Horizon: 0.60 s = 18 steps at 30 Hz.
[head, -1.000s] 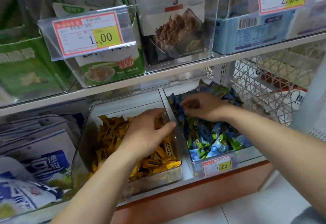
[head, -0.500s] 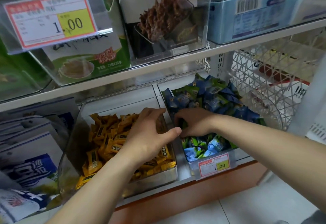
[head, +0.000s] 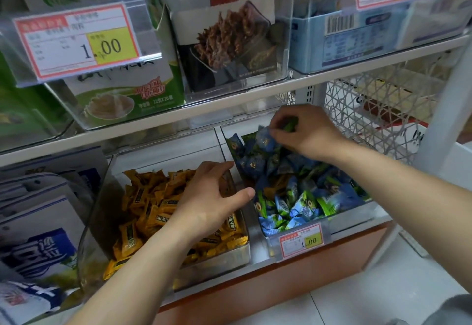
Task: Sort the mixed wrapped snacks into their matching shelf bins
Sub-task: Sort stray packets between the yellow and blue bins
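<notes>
- Head view, lower centre: my left hand (head: 209, 199) sits over the right end of the clear yellow bin (head: 89, 222). The fingers are curved over the bin's right wall and the thumb extends toward the neighbouring bin. I cannot tell whether the hand holds a wrapper.
- Head view, centre right: my right hand (head: 309, 134) is raised over the rear of the blue-and-green bin (head: 240, 126). Thumb and fingertips pinch one green-wrapped snack (head: 290, 125), held just above the pile.
- Yellow bin contents: the yellow snacks (head: 150, 212) fill the bin. No other colour shows in the part not covered by my arm.
- Right bin contents: the blue and green snacks (head: 293, 197) lie mixed together behind the price tag (head: 301, 240). A yellowish patch shows near the left thumb. I cannot tell whether it is a stray.
- Progress, as judged: the yellow bin looks sorted. The right bin is in work, with one piece in hand and not yet placed.
- Remaining, as judged: assign the pinched green piece to its bin, then check the right pile for strays. Whether blue and green belong together cannot be read from here.
</notes>
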{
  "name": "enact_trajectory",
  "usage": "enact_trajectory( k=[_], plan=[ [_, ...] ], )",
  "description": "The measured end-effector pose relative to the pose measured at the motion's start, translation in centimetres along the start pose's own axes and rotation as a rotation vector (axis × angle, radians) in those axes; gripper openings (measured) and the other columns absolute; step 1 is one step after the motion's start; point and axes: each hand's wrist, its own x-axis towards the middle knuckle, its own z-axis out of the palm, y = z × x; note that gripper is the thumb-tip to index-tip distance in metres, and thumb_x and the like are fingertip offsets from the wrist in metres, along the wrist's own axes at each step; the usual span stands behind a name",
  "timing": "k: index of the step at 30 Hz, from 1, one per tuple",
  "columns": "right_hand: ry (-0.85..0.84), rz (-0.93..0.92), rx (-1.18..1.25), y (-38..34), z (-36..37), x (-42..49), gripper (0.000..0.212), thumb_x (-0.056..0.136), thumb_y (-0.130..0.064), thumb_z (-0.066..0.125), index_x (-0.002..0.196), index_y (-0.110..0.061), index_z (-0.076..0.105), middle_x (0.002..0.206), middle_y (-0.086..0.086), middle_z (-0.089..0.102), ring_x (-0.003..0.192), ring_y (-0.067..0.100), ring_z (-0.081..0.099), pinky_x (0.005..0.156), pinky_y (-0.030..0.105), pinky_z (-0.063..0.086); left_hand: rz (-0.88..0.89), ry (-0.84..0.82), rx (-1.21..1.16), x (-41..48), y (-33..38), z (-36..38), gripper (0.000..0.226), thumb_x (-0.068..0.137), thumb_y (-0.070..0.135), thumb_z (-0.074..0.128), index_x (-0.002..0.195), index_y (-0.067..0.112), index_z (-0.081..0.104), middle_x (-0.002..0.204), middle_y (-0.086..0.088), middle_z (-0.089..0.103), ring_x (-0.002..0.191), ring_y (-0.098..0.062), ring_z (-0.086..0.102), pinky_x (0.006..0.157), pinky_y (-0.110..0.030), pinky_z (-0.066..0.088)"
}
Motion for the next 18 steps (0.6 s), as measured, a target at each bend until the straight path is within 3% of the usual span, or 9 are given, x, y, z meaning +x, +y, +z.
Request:
enact_trajectory(
  k=[3, 6, 8, 12, 15, 18],
  plan=[
    [0.045, 0.020, -0.127, 1.5, -1.2, -0.4, 0.004, 0.085, -0.032, 0.067, 0.085, -0.033, 0.063, 0.087, -0.018, 0.061, 0.081, 0.006, 0.060, 0.071, 0.025, 0.048, 0.005, -0.004, -0.009, 0.0, -0.1, 0.0, 0.084, 0.068, 0.078, 0.060, 0.142, 0.040, 0.044, 0.127, 0.016, 0.040, 0.118, -0.008, 0.046, 0.093, -0.024, 0.041],
    [-0.267, 0.063, -0.343, 2.9, -1.4, -1.1, 0.013, 0.087, -0.039, 0.064, 0.099, -0.034, 0.060, 0.103, -0.011, 0.060, 0.095, 0.014, 0.058, 0.085, 0.039, 0.050, 0.008, 0.002, -0.016, 0.0, -0.2, 0.0, 0.079, 0.073, 0.072, 0.065, 0.142, 0.040, 0.044, 0.122, 0.020, 0.036, 0.114, -0.003, 0.040, 0.090, -0.021, 0.034],
    [-0.441, 0.088, -0.388, 2.6, -1.8, -1.2, 0.028, 0.087, -0.045, 0.065, 0.113, -0.038, 0.058, 0.119, -0.010, 0.057, 0.108, 0.015, 0.055, 0.093, 0.040, 0.047, 0.009, -0.003, -0.018, 0.0, -0.2, 0.0, 0.078, 0.073, 0.071, 0.066, 0.142, 0.041, 0.043, 0.124, 0.020, 0.037, 0.115, -0.003, 0.039, 0.091, -0.021, 0.034],
    [-0.577, 0.052, -0.628, 1.0, -2.5, -0.8, 0.051, 0.080, -0.067, 0.059, 0.127, -0.046, 0.056, 0.136, -0.012, 0.052, 0.123, 0.018, 0.048, 0.103, 0.042, 0.040, 0.000, -0.021, -0.021, 0.0, -0.1, -0.2, 0.078, 0.074, 0.070, 0.067, 0.142, 0.041, 0.043, 0.133, 0.014, 0.040, 0.121, -0.007, 0.041, 0.094, -0.023, 0.034],
    [-0.457, -0.048, -0.699, -0.3, -1.7, -0.9, 0.047, 0.078, -0.065, 0.060, 0.121, -0.047, 0.060, 0.129, -0.012, 0.055, 0.121, 0.020, 0.048, 0.103, 0.042, 0.036, -0.002, -0.030, -0.012, 0.0, 0.0, -0.2, 0.076, 0.075, 0.070, 0.066, 0.141, 0.042, 0.043, 0.136, 0.012, 0.040, 0.125, -0.011, 0.043, 0.095, -0.023, 0.035],
    [-0.462, -0.067, -0.402, -1.6, 0.7, -1.2, 0.025, 0.084, -0.041, 0.069, 0.109, -0.038, 0.067, 0.102, -0.015, 0.062, 0.097, 0.010, 0.059, 0.080, 0.027, 0.048, -0.005, -0.038, -0.003, 0.0, 0.2, -0.2, 0.076, 0.076, 0.069, 0.066, 0.142, 0.040, 0.043, 0.138, 0.010, 0.040, 0.126, -0.013, 0.044, 0.096, -0.024, 0.037]
  ],
)
